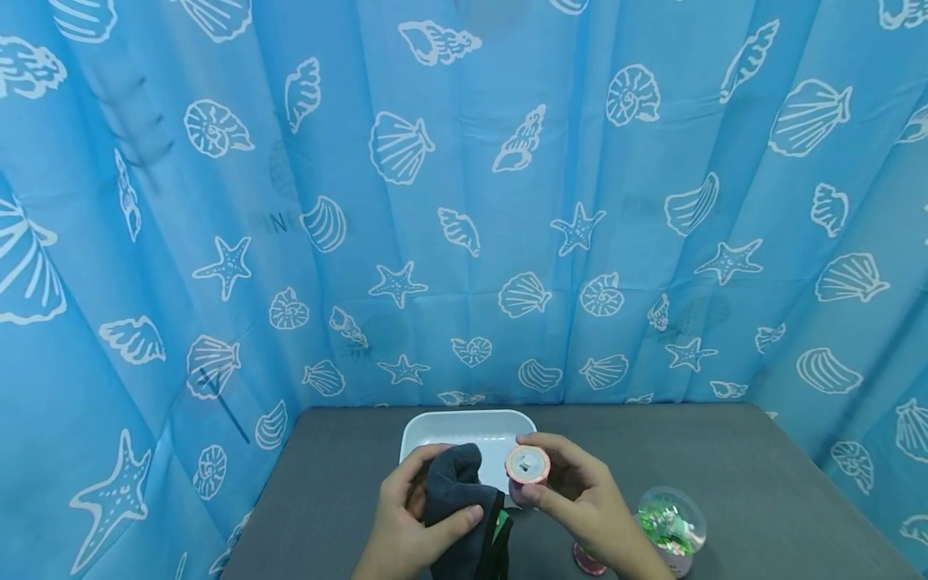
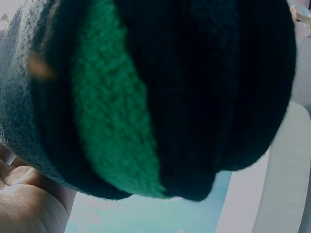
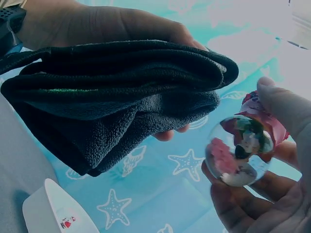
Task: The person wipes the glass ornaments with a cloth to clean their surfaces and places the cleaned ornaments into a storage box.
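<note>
My left hand (image 1: 428, 515) grips a folded dark grey cloth (image 1: 457, 499), thumb on the near side and fingers behind. In the left wrist view the cloth's black edging and a green patch (image 2: 114, 107) fill much of the picture. My right hand (image 1: 580, 491) holds a small snow globe (image 3: 239, 150) by its pinkish-red base and glass. The base's pale underside (image 1: 528, 465) faces the head camera. Inside the clear ball are a pink shape and a small figure. Cloth and globe are apart, held side by side over the near part of a white tray (image 1: 467, 419).
On the grey table, right of my right forearm, is another snow globe (image 1: 670, 528) with green glitter. A small red-rimmed round thing (image 1: 589, 560) lies partly hidden by that forearm. Behind the table hangs a blue curtain (image 1: 464, 201) with white shells and starfish.
</note>
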A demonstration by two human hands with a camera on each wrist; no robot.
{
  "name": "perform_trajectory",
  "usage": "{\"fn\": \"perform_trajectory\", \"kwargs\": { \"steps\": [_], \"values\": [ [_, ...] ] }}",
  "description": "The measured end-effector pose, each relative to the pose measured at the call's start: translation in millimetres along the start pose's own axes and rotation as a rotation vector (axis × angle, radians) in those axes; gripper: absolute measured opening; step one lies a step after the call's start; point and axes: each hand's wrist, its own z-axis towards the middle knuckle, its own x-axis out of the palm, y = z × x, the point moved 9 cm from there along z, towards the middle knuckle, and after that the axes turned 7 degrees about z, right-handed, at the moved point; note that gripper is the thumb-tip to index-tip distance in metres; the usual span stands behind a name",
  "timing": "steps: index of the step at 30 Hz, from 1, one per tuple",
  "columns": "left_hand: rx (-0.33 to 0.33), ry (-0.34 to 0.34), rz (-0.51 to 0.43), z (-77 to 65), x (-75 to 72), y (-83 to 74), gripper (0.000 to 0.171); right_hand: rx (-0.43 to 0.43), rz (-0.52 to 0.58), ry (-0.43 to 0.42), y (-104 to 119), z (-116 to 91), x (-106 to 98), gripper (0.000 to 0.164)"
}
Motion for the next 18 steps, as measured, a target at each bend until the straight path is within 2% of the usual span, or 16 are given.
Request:
{"fn": "perform_trajectory", "kwargs": {
  "steps": [4,9,13,18],
  "values": [
    [-0.017,0.009,-0.012,-0.4,1.6,1.1,0.055,-0.017,-0.013,0.036,1,0,3,0.05],
    [-0.002,0.019,-0.027,-0.8,3.2,0.1,0.054,-0.037,-0.06,0.064,6,0,5,0.051],
    [0.037,0.026,-0.019,-0.6,3.5,-2.0,0.053,-0.064,-0.052,0.106,8,-1,10,0.052],
    [0.036,0.022,-0.022,-0.6,3.2,-1.2,0.053,-0.043,-0.021,0.138,5,-1,14,0.051]
  ]
}}
